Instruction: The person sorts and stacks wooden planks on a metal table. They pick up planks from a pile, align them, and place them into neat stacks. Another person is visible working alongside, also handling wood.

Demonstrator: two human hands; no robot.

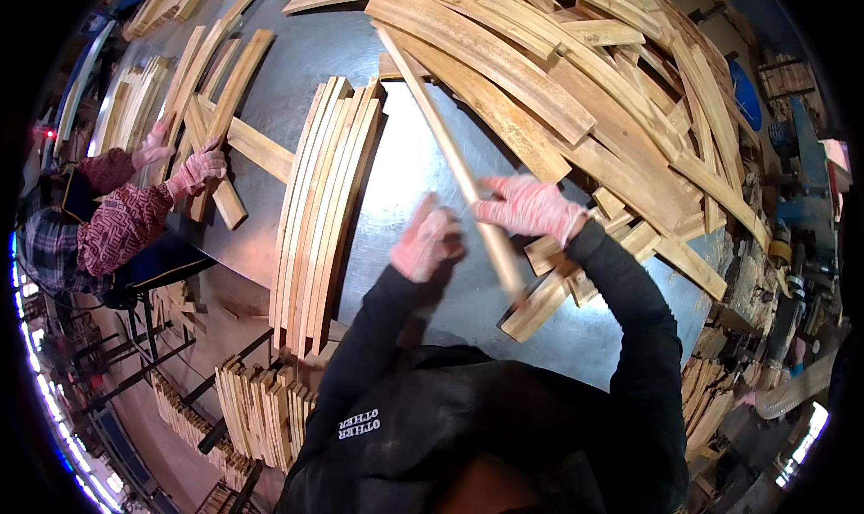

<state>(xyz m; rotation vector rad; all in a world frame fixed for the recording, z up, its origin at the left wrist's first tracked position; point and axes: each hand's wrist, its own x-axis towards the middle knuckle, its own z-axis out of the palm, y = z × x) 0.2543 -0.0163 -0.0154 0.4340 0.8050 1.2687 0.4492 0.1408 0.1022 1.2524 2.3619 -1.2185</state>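
A long, narrow wooden strip (444, 139) stands out slanted over the metal table, its lower end blurred. My right hand (531, 210), in a pink-and-white glove, is closed on this strip around its lower half. To the left of it, my left hand (427, 241), gloved alike, hovers over the bare metal, apart from the strip. Its fingers are loosely bent with one digit standing away, and nothing shows in them; they are slightly blurred. Left of that hand lies a row of wooden strips (324, 212), set side by side.
A heap of loose wooden boards (540, 91) covers the far and right side of the metal table (396, 172). Short wood pieces (540, 305) lie under my right forearm. At the left, a co-worker's gloved hands (196, 170) handle boards. Stacked strips (261, 406) stand below the near edge.
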